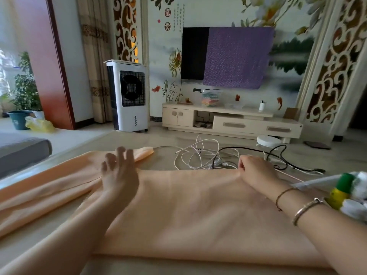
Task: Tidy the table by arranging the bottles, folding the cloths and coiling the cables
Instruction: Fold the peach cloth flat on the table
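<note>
Cloth, peach, spread flat on table. Right hand pinches its far edge; left hand rests on it, fingers lifted and relaxed, grasping nothing. Tangled white and black cables lie just beyond. Green-capped yellow bottle at right, label unreadable. Wall calligraphy too small to read.

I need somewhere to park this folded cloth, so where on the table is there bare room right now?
Bare strip along the near edge of the table, in front of the peach cloth. Another bare patch lies between the left hand and the white cables. Crowded: the far right with tangled cables, and the right edge with the green-capped bottle.
</note>
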`<state>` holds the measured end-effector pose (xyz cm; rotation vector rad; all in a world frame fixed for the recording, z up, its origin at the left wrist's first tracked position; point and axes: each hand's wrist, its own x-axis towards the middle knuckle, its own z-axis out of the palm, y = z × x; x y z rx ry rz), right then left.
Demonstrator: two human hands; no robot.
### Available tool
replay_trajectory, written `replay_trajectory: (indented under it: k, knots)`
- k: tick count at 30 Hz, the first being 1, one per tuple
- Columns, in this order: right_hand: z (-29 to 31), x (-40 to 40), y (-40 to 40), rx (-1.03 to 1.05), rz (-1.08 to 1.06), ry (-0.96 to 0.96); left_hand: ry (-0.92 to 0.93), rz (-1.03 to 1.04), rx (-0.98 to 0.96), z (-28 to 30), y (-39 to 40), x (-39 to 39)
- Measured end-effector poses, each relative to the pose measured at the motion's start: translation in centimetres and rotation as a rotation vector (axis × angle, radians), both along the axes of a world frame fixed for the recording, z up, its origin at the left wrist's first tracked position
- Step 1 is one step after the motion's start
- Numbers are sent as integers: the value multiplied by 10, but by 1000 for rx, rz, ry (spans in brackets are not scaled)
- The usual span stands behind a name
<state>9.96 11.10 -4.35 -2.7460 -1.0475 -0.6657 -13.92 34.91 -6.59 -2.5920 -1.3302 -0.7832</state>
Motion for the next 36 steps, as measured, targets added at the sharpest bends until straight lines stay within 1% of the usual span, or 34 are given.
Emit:
replay_trajectory:
  k: [1,2,4,6,8,10,12,15,16,17,19,22,23,26,28,31,33,34,36]
  knots:
    - [0,0,0,-10,0,-8,-28,-101,25,0,-12,6]
    - [-1,0,0,-15,0,-15,-51,-214,11,-1,-24,11]
    - [-2,-1,-2,-20,4,-17,-28,-394,-155,-2,-50,23]
    - [-3,-3,-4,-46,12,7,24,-478,-364,-11,-66,34]
    - [-2,-4,-9,-107,3,32,99,-493,-462,-17,-73,39]
    - [1,-3,-16,-197,-55,-6,181,-464,-445,-25,-72,39]
    - [8,-1,-31,-290,-148,-109,205,-442,-404,-28,-73,38]
    - [19,1,-58,-291,-244,-159,167,-440,-391,-26,-78,39]
    - [21,-3,-62,-276,-236,-155,131,-450,-398,-24,-78,38]
    - [23,-7,-66,-263,-202,-150,93,-465,-403,-22,-77,37]
    - [25,-23,-70,-219,-54,-88,52,-508,-377,-19,-76,34]
    - [27,-61,-72,-93,221,127,107,-598,-242,-15,-77,24]
    - [26,-78,-77,-76,306,180,127,-633,-226,-13,-83,18]
    - [22,-124,-87,-112,485,275,89,-757,-238,-3,-98,2]
    - [19,-146,-95,-220,516,313,72,-867,-266,2,-110,-15]
    - [14,-166,-102,-355,487,330,160,-1029,-262,2,-123,-44]
    - [11,-174,-102,-389,428,218,229,-1061,-256,1,-129,-62]
    - [9,-178,-101,-412,389,154,269,-1048,-248,1,-130,-70]
    - [6,-181,-97,-467,304,99,332,-1003,-228,3,-129,-82]
